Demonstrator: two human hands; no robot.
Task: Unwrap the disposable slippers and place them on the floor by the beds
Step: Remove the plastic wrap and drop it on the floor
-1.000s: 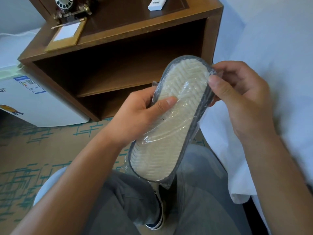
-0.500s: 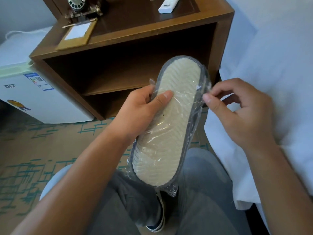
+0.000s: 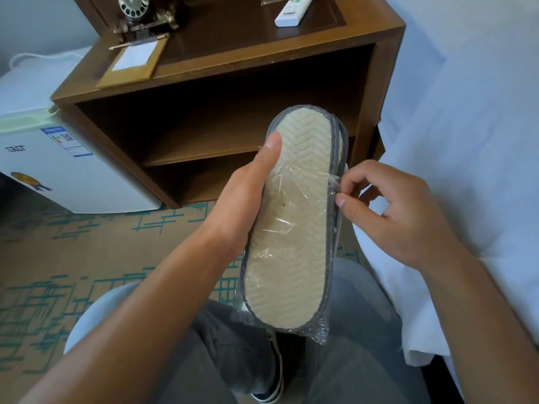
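Likely the thin plastic wrap (image 3: pixel 303 182) could tear off in a scrap if tugged hard, leaving the disposable slippers (image 3: pixel 294 217) half covered. The left hand (image 3: pixel 245 205) clasps the pair, sole up, above the lap; the right hand (image 3: pixel 388 211) pinches the wrap's edge between thumb and forefinger.

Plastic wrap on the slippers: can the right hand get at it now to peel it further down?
Probably yes. The right hand already pinches the plastic wrap at the slippers' right edge, nothing lies between, and the left hand grips only the opposite edge.
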